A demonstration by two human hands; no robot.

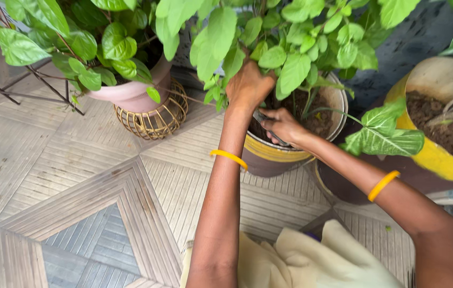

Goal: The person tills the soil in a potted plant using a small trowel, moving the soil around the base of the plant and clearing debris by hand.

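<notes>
Leaves hide the left hand's point(249, 85) fingertips; the tool point(267, 125) in the right hand point(282, 126) shows too little to identify.

We see soft, even daylight with no hard shadows and no glare. The tiled floor point(77, 176) reads bright and pale, while the soil point(317, 120) under the leaves point(221, 32) sits in dim shade. Focus is fairly sharp mid-frame; the pale cloth point(301, 261) at the bottom edge looks slightly soft.

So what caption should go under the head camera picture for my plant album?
Left hand grips leafy stems while the right hand holds a dark tool over a soil-filled pot.
</notes>
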